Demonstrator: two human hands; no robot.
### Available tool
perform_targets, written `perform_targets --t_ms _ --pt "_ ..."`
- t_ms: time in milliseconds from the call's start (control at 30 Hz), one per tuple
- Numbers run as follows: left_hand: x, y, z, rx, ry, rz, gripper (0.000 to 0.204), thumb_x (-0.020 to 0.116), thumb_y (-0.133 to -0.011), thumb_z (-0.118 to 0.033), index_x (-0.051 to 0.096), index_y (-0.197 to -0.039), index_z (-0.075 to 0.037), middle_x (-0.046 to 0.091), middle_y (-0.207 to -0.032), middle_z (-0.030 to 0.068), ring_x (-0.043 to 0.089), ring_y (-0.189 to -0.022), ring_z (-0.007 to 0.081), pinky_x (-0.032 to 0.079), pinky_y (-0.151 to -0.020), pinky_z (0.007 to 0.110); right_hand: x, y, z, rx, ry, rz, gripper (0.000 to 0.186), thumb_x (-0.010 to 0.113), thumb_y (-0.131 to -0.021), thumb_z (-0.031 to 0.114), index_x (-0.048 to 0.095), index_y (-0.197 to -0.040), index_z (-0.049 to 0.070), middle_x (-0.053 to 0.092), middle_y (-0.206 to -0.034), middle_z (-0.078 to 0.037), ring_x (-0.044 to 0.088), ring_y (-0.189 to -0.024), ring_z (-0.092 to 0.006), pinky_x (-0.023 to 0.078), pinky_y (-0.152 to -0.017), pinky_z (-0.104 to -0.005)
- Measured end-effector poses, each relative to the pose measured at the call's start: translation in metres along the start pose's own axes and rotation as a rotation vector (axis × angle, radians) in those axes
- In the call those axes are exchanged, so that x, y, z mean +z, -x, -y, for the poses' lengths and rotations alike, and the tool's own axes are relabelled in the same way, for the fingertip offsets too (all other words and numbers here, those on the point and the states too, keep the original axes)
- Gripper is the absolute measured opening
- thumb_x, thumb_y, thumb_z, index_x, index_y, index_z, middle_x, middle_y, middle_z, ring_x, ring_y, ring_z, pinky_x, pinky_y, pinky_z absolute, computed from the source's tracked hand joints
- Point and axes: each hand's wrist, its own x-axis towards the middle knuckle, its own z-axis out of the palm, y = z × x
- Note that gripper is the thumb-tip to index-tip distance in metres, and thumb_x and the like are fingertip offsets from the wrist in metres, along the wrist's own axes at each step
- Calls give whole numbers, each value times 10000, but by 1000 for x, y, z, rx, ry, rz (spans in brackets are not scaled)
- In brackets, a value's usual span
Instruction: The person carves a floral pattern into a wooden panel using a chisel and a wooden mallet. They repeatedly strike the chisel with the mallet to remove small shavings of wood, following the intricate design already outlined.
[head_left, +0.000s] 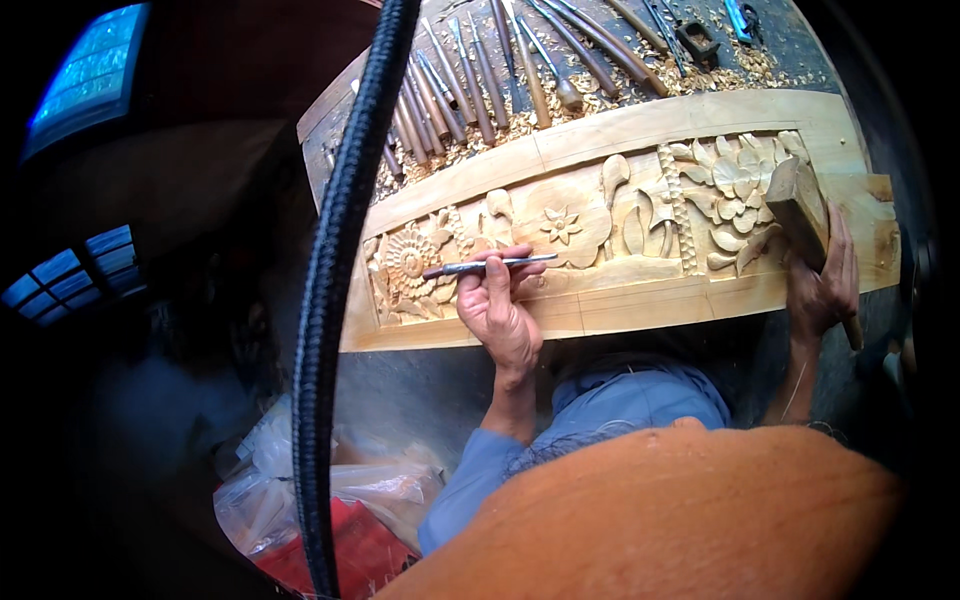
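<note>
My left hand (502, 315) pinches a slim carving chisel (470, 267) between thumb and fingers. The chisel lies nearly level over the lower left of a pale carved wooden panel (640, 290), its brown handle to the left and metal blade to the right. Wrapped round a wooden mallet (797, 210), my right hand (825, 285) is at the panel's right end. The mallet's block head points up and away, over carved leaves. In relief on the panel are a round flower (410, 257) at left, a small star-shaped flower (561, 225) in the middle and a leafy blossom (738, 180) at right.
Beyond the panel, several chisels and gouges (470, 75) lie in a row among wood shavings (760, 65) on the dark workbench (800, 50). A black braided cord (335, 270) crosses the view at left. Clear plastic bags (265, 490) and a red item (350, 545) lie below left.
</note>
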Motion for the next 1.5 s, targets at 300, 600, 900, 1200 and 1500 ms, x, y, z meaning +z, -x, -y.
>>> perform_targets --t_ms 300,600,900,1200,1500 --pt "24 13 13 61 85 91 191 673 -1108 -104 609 -1250 7 771 -1124 231 806 -905 291 673 -863 372 2 1 1 40 6 0 747 970 -737 158 718 -1439 186 799 -1293 -75 777 -1097 -323 612 -936 -424" --pt "23 25 22 29 29 156 207 686 -1076 -7 575 -1251 1 781 -1121 236 789 -1009 292 636 -970 396 3 5 -9 65 34 41 666 942 -790 69 731 -1416 150 795 -1320 -91 780 -1140 -312 613 -974 -403" --pt "26 25 22 3 22 216 310 645 -1093 7 463 -1344 -10 774 -1195 274 770 -1116 301 605 -1044 410 2 1 -11 49 119 18 590 956 -821 118 755 -1376 97 799 -1316 -97 783 -1142 -311 621 -987 -419" --pt "25 25 20 -32 -175 294 304 613 -1093 58 481 -1358 -12 755 -1201 216 752 -1120 238 611 -1030 353 2 4 -11 43 36 64 649 939 -824 107 715 -1433 127 791 -1335 -89 776 -1159 -317 613 -989 -415" --pt "30 25 15 -62 -159 348 293 591 -1099 66 399 -1284 -57 759 -1212 241 745 -1148 234 591 -1052 350 3 7 -20 8 30 49 652 903 -829 83 700 -1447 123 789 -1351 -54 780 -1151 -297 612 -981 -398"
